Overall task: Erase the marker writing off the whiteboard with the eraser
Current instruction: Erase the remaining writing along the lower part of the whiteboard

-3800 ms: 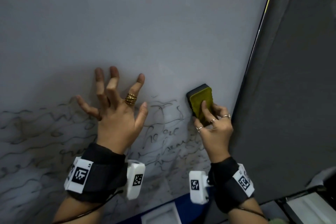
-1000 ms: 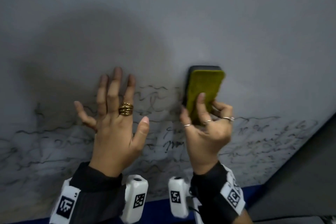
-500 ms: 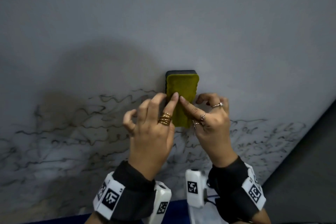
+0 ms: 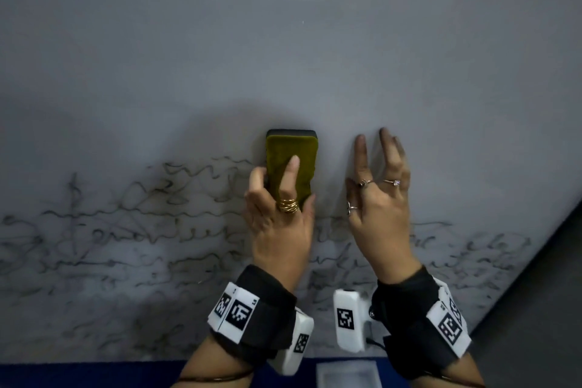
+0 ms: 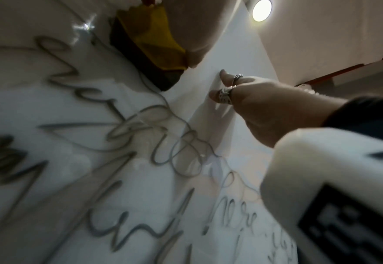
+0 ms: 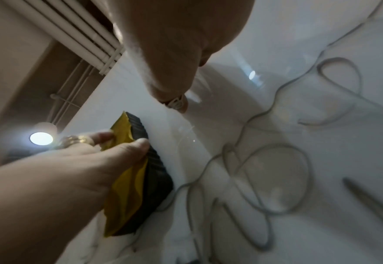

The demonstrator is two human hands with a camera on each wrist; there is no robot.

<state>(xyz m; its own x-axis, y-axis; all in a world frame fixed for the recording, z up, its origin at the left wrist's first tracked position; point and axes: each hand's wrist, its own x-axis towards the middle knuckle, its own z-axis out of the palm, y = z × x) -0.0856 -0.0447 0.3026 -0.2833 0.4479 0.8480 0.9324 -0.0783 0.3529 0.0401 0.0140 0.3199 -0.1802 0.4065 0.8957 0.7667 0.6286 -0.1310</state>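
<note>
The whiteboard (image 4: pixel 283 57) fills the head view, its upper part wiped to a grey haze while lines of black marker writing (image 4: pixel 126 230) run across its lower half. The eraser (image 4: pixel 291 164), yellow-backed with a dark pad, stands upright and flat against the board at the top edge of the writing. The left hand (image 4: pixel 280 217) has it in its grip: thumb on the right edge, a finger laid up the yellow back, the others curled round the left edge. Half a second ago both hands met on the eraser; a second ago it was in the right hand, with the left hand spread flat on the board. The right hand (image 4: pixel 378 208) has since let go and now sits just to the right of the eraser, fingers loosely extended and blurred, holding nothing. In the left wrist view its fingertips (image 5: pixel 223 73) look close to the board; whether they touch it cannot be told. A ceiling light (image 5: pixel 262 8) glows above.
</note>
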